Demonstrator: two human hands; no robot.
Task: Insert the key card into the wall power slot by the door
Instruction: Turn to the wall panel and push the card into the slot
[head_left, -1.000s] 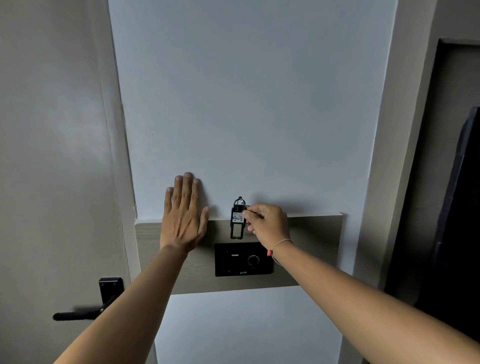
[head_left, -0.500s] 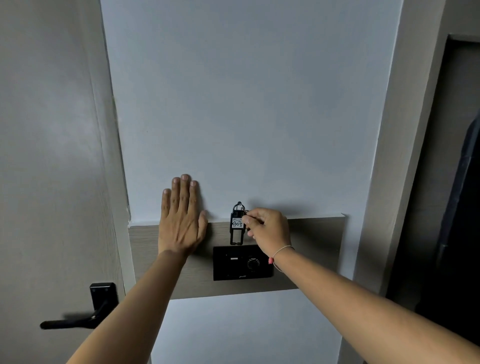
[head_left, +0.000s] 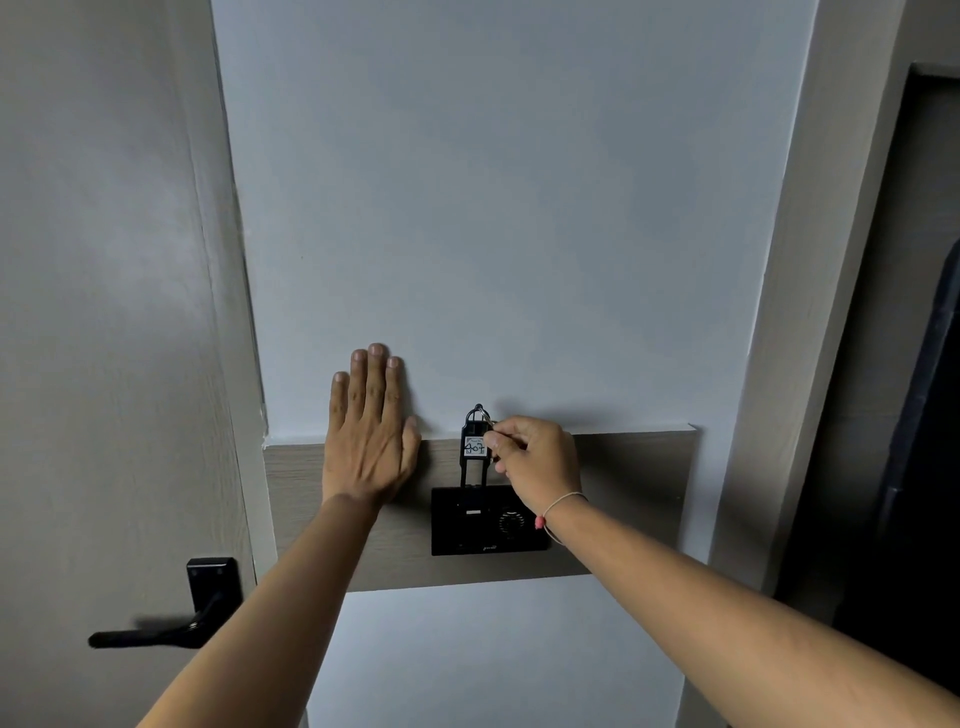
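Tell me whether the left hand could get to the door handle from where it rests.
Probably yes. The left hand lies flat and empty on the wall, and nothing stands between it and the door handle below, to its left.

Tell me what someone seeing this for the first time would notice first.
The right hand pinches a black key card tagged 407, its lower end at the black wall power slot on the wooden band. The left hand lies flat on the wall beside it, and a black door handle sits lower left.
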